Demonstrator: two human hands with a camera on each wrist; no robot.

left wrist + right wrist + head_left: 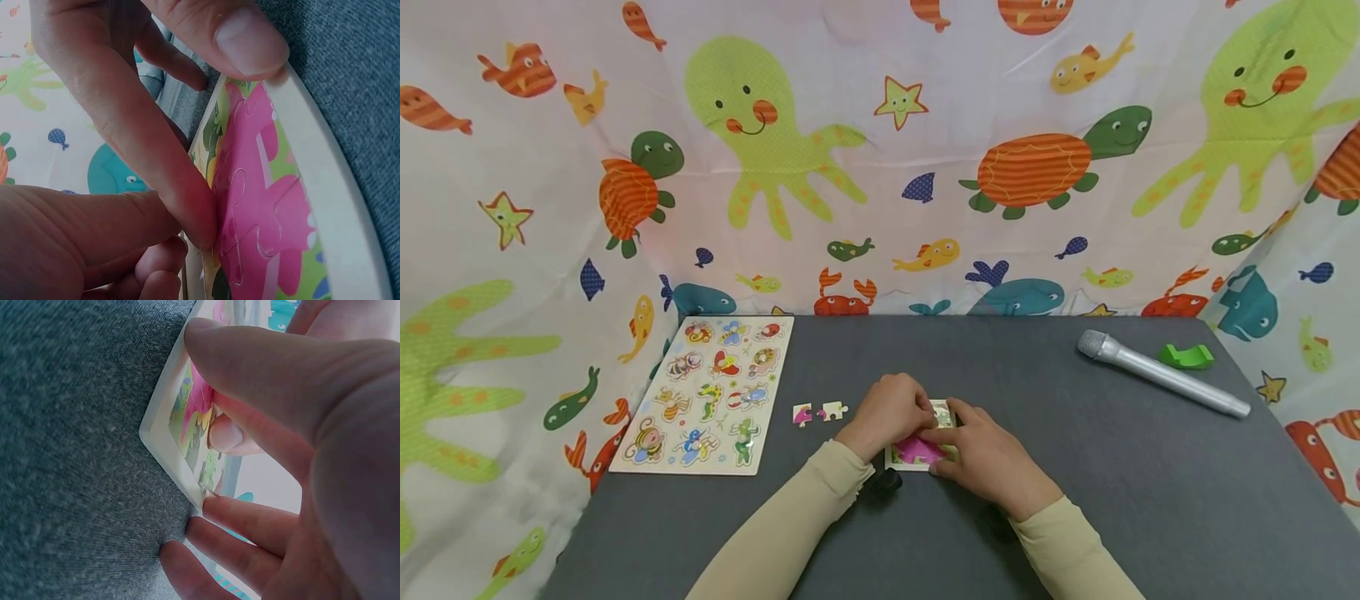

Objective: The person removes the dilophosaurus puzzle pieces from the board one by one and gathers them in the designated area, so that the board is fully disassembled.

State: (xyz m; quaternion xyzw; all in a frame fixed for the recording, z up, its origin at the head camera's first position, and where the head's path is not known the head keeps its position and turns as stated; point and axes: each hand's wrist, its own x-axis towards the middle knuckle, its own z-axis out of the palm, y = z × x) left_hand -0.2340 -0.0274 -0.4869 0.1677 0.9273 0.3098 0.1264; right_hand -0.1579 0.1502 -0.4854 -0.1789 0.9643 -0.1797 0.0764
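A small framed jigsaw puzzle (917, 452) with a pink picture lies on the table between the hands. My right hand (988, 450) holds its frame (164, 400), the thumb on the near edge and other fingertips at the far corner. The right index finger (147, 140) reaches across and presses on the pink pieces (250, 206). My left hand (887, 412) comes over the puzzle's left side, its fingers curled and the thumb (106, 219) against them, pinching a puzzle piece mostly hidden by the fingers.
Two loose puzzle pieces, one pink and white (802, 414) and one pale (832, 410), lie left of the hands. Farther left is a board with insect pictures (700, 396). A silver toy microphone (1165, 375) and a green curved block (1186, 357) lie at the back right.
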